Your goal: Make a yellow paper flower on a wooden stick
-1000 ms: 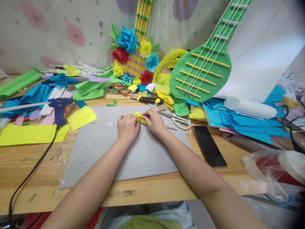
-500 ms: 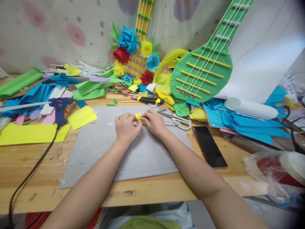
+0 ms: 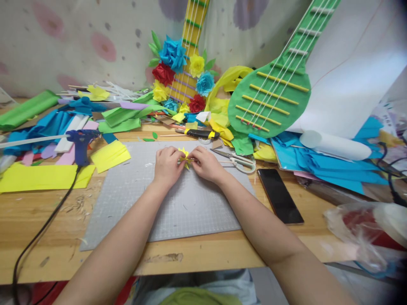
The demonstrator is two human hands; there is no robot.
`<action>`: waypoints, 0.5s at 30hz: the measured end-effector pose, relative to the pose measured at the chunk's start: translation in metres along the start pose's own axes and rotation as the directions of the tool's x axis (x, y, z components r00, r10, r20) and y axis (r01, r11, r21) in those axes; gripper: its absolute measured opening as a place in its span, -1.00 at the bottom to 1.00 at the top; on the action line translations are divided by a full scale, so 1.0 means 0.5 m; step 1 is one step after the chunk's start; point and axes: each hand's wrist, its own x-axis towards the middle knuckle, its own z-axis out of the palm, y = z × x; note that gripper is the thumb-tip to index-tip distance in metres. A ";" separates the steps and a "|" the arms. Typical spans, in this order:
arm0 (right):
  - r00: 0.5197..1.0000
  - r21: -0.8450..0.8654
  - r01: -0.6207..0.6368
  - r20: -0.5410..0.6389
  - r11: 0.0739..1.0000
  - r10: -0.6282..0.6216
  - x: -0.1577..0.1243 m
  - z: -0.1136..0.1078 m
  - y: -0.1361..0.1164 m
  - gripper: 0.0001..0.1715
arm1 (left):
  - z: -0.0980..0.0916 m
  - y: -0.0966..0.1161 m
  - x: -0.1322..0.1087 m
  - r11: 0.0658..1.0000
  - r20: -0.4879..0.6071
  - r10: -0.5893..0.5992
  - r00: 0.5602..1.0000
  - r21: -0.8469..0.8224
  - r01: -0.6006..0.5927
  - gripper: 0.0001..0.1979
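Between my two hands, over the grey cutting mat, is a small yellow paper flower with pointed petals spread out. The fingers of my left hand pinch its left side. From the right, my right hand grips it with thumb and fingertips. Part of the flower is hidden behind the fingers. Grey-handled scissors lie just right of my right hand, with a thin stick beside them.
A black phone lies right of the mat. At left are a blue glue gun with its cord and yellow paper. Behind stand a green paper instrument and a flower-covered yellow one. A utility knife lies behind the mat.
The yellow flower now shows more widely spread petals above and below my fingertips. Both hands have shifted their finger positions slightly around it.
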 end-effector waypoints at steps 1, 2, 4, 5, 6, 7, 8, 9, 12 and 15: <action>1.000 -0.005 0.003 -0.001 1.000 -0.003 0.000 0.000 -0.002 -0.79 | -0.001 0.001 0.000 1.000 -0.018 -0.016 1.000 0.007 0.016 -0.90; 1.000 -0.013 0.001 -0.001 1.000 -0.001 0.000 0.000 -0.003 -0.78 | -0.003 0.002 0.000 0.999 -0.042 -0.039 0.998 0.014 0.040 -0.86; 1.000 -0.041 -0.017 0.003 0.999 0.017 -0.001 0.000 -0.005 -0.78 | -0.004 0.002 0.000 0.997 -0.082 -0.072 0.994 0.029 0.075 -0.81; 1.000 -0.056 -0.030 0.006 0.998 0.031 -0.001 -0.001 -0.005 -0.79 | -0.004 0.001 0.000 0.997 -0.090 -0.065 0.994 0.039 0.069 -0.82; 0.999 -0.070 -0.043 0.010 0.997 0.044 -0.001 -0.001 -0.006 -0.80 | -0.005 0.001 0.000 0.998 -0.088 -0.040 0.995 0.049 0.044 -0.85; 0.998 -0.082 -0.056 0.011 0.995 0.057 -0.002 -0.001 -0.006 -0.80 | -0.005 0.000 0.001 0.998 -0.080 -0.005 0.997 0.056 0.010 -0.90; 0.998 -0.094 -0.067 0.010 0.993 0.068 -0.002 -0.002 -0.007 -0.81 | -0.005 0.000 0.001 0.998 -0.071 0.030 0.997 0.061 -0.025 -0.94; 0.997 -0.105 -0.076 0.007 0.992 0.077 -0.003 -0.002 -0.008 -0.80 | -0.005 0.000 0.002 0.996 -0.064 0.058 0.996 0.065 -0.053 -0.97; 0.996 -0.130 -0.091 0.003 0.987 0.093 -0.003 -0.001 -0.010 -0.79 | -0.005 0.001 0.004 0.992 -0.058 0.100 0.993 0.080 -0.095 -0.94; 0.993 -0.147 -0.117 0.008 0.982 0.119 -0.001 0.000 -0.013 -0.79 | -0.004 0.002 0.004 0.989 -0.046 0.118 0.992 0.094 -0.113 -0.87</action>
